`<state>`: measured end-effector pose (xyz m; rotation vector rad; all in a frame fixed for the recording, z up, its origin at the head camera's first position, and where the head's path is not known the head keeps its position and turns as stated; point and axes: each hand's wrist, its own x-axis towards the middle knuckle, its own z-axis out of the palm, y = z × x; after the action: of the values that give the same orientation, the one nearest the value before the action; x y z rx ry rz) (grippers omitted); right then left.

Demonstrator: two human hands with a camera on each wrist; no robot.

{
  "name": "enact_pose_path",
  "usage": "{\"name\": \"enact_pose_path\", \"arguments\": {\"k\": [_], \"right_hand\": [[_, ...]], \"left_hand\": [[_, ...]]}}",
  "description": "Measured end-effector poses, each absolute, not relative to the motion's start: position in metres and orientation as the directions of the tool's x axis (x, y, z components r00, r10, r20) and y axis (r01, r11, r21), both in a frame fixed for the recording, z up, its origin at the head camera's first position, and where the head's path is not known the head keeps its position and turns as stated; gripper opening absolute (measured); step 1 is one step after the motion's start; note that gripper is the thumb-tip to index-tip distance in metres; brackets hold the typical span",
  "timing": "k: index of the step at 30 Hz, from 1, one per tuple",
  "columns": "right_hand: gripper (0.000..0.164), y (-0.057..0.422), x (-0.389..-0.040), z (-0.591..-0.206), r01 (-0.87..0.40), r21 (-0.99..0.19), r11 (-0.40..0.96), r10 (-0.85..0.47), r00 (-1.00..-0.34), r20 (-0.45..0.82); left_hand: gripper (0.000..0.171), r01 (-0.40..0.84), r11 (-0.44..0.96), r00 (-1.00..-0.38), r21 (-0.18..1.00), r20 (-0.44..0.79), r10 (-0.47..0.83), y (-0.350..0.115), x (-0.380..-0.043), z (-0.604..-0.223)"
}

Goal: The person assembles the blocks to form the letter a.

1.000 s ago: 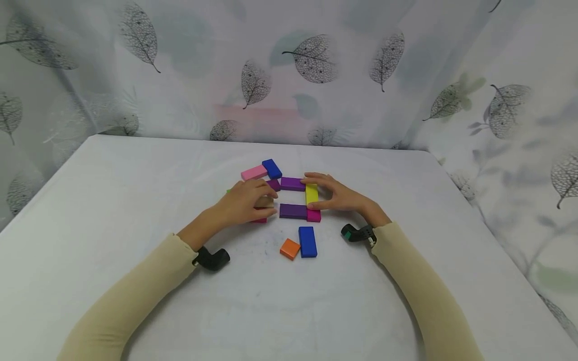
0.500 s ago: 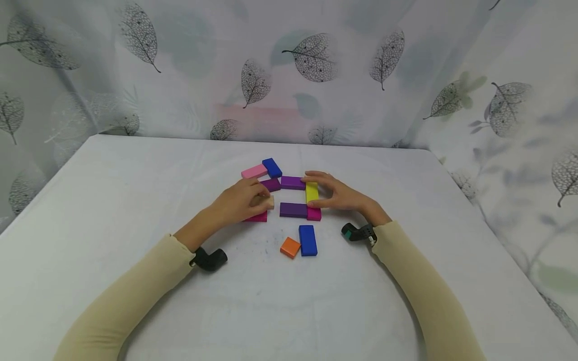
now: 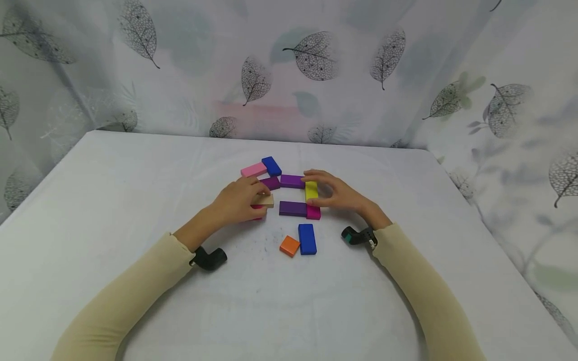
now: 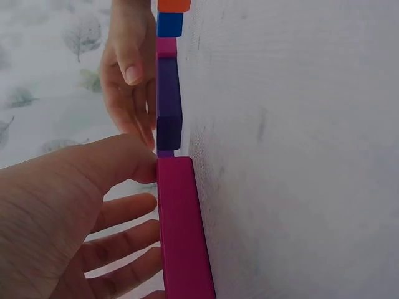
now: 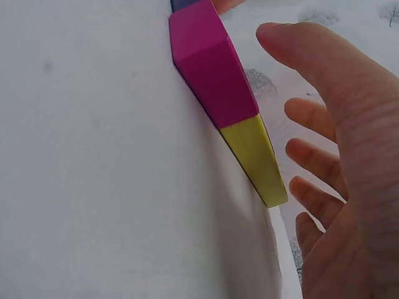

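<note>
Left hand (image 3: 236,201) half-curled about tan block (image 3: 266,200), hold unclear; right hand (image 3: 337,194) spread, empty. Risk: drag displacing magenta block (image 4: 183,230) at left thumb (image 4: 128,159).

Tan block (image 3: 265,201): bare-looking wood, matt
Yellow block (image 5: 255,159): smooth, low sheen
Worktop (image 3: 253,316): matt cloth cover
Sleeves (image 3: 128,288): matt cloth

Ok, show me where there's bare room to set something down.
The table is bare between the left sleeve and right sleeve, on the near side of the orange block, and outside both sleeves. It's crowded around the left hand and beige block, with the pink block and left magenta block close by.
</note>
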<state>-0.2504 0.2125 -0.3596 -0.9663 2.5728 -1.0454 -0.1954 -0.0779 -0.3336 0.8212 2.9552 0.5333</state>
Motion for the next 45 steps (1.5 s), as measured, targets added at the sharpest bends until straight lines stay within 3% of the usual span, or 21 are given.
{"name": "enact_pose_path", "arguments": {"k": [17,25,45], "right_hand": [[0.057,0.209,-0.238,-0.362,-0.541,-0.67,0.508,-0.652,-0.75,0.112],[0.048,0.209,-0.238,-0.367,-0.577,-0.664,0.475,-0.678,-0.722,0.142],[0.058,0.209,-0.239,-0.367,-0.546,-0.682,0.486,-0.661,-0.741,0.122]], "left_hand": [[0.039,0.403,0.829,-0.902,0.387,0.012,0.432,-0.083,-0.187,-0.328],[0.037,0.408,0.832,-0.907,0.376,0.06,0.417,-0.085,-0.185,-0.331],[0.037,0.369,0.816,-0.921,0.445,0.059,0.385,-0.084,-0.184,-0.335]]}}
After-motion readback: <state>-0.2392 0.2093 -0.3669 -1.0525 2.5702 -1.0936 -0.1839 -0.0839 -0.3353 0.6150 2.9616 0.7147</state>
